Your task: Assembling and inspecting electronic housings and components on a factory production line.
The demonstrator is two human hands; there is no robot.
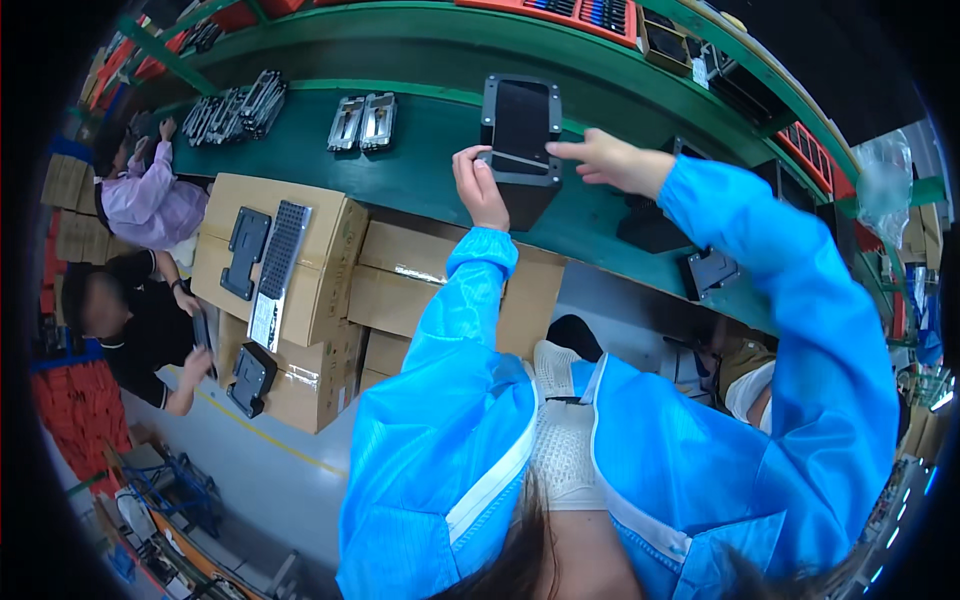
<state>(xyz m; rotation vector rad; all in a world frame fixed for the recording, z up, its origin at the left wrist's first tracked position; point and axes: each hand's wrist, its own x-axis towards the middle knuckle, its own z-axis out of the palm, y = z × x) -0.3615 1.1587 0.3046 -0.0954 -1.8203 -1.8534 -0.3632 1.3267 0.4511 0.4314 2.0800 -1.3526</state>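
Green workbench (425,150) carries the black box (522,110); stacked cartons (325,235) stand to the box's near left, and silver metal parts (378,118) lie left of it. Left hand (483,190) curls against its near-left side, how firmly I cannot tell; right hand (605,162), fingers loosely apart, is at its right rim. Steadying the box seems in hand; the next move calls for careful fingertip placement.

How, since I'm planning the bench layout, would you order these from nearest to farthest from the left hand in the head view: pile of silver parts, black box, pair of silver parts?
From the left hand:
1. Black box: touching it, toward the right.
2. Pair of silver parts: to the left, on the bench.
3. Pile of silver parts: farther left, same bench.
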